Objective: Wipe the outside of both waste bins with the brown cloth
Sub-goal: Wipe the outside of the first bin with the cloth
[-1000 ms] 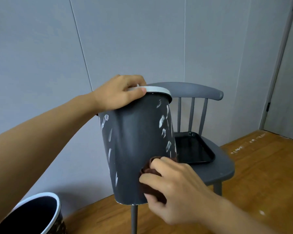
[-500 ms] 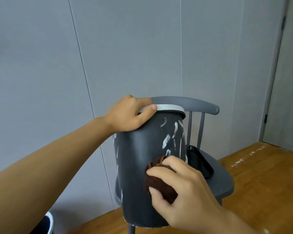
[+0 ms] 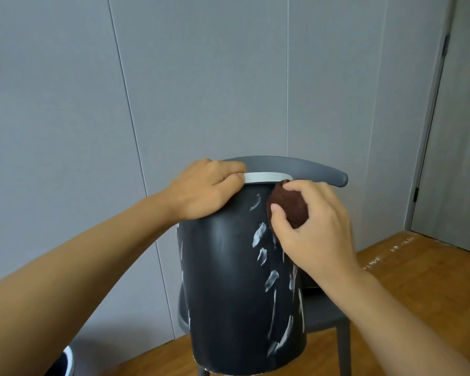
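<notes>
The room has grey panelled walls [image 3: 201,77], a wooden floor [image 3: 418,289] with faint white marks, and a grey door [image 3: 461,131] at the right edge. A grey chair [image 3: 296,169] with a curved backrest stands against the wall.

The dark waste bin [image 3: 228,280] is held in the air in front of the chair, upright and a little tilted, with white smears down its right side. The left hand [image 3: 204,191] grips its white rim [image 3: 266,177], fingers curled over the edge. The right hand [image 3: 312,226] holds the bunched brown cloth [image 3: 288,206] between thumb and fingers and presses it on the bin wall just under the rim.

Half a second ago the cloth was pressed low on the wall; now it is at the top, and the black tray on the seat is hidden behind the bin and arm.

The inside of the held bin is not visible. The second bin [image 3: 65,362] shows only as a white edge at the bottom left, probably standing on the floor.
</notes>
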The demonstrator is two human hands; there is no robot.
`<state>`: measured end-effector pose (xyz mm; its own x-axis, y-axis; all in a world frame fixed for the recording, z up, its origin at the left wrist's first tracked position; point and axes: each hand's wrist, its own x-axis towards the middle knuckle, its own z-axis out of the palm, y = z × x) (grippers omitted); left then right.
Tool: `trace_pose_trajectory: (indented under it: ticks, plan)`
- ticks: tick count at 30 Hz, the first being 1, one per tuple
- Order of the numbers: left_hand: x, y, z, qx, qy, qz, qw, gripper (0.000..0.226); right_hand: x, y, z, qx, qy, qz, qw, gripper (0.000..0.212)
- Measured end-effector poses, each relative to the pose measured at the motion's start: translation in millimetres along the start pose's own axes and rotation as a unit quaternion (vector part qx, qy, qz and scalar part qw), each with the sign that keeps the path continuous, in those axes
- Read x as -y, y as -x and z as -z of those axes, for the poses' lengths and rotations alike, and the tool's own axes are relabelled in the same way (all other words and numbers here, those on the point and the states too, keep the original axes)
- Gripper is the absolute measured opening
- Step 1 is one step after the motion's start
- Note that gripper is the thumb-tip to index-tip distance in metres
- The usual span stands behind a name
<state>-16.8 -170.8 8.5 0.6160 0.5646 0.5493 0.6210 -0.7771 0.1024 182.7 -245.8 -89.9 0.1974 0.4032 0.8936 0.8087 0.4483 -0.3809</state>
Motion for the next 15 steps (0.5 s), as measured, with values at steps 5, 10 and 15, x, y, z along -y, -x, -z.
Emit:
trace_pose_trajectory:
  ticks: [5,10,15]
  plan:
    - [14.7,1.8,-6.5,-0.064,-0.028,0.015,0.997,0.051,2.9,13.3,-13.2,0.08,0.009,0.036,0.996,0.05]
    - [16.8,0.7,-9.7,-0.085,-0.028,0.005,0.996,0.048,-0.2,20.6,-7.4,0.14,0.035,0.032,0.989,0.05]
    - [13.2,0.2,-11.8,-0.093,-0.046,0.001,0.995,0.049,5.3,-3.3,-4.0,0.102,0.051,0.056,0.992,0.032]
